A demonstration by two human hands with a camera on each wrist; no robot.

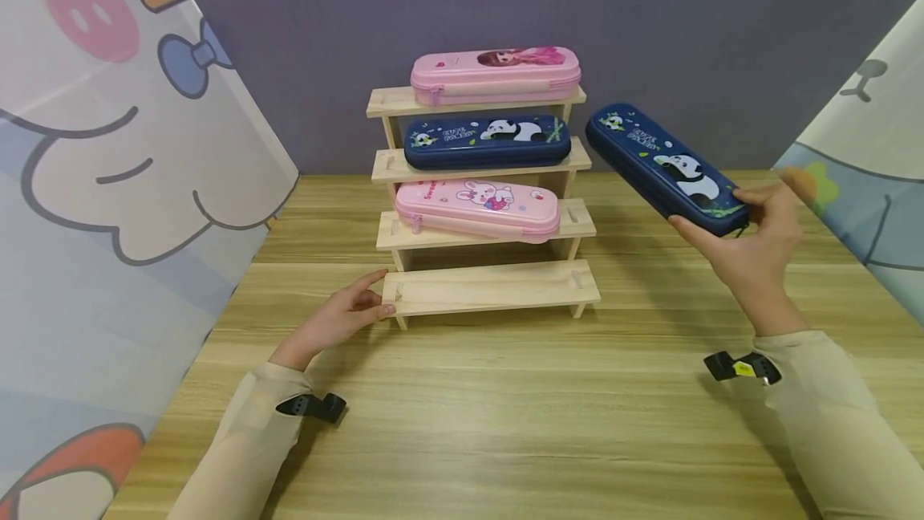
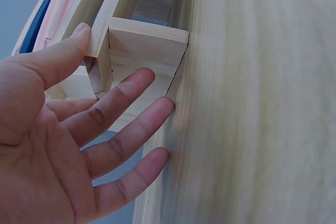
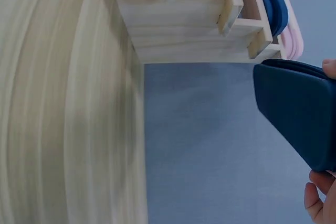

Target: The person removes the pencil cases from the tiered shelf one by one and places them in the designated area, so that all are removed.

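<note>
My right hand (image 1: 765, 243) pinches the lower right end of a navy panda case (image 1: 664, 167), held tilted in the air right of the wooden rack (image 1: 491, 287). In the right wrist view the navy case's (image 3: 296, 106) plain side shows, with part of the hand (image 3: 323, 198) at the edge. My left hand (image 1: 342, 315) holds the left end of the lowest step between thumb and index finger; in the left wrist view the left hand's (image 2: 68, 140) other fingers extend below the step. The lowest step bears nothing.
On the upper steps lie a pink doll case (image 1: 498, 79), another navy panda case (image 1: 487, 143) and a pink rabbit case (image 1: 476, 207). The rack stands on a wood-grain table (image 1: 505, 424) before a grey wall (image 1: 650, 22). Cartoon-printed panels flank both sides.
</note>
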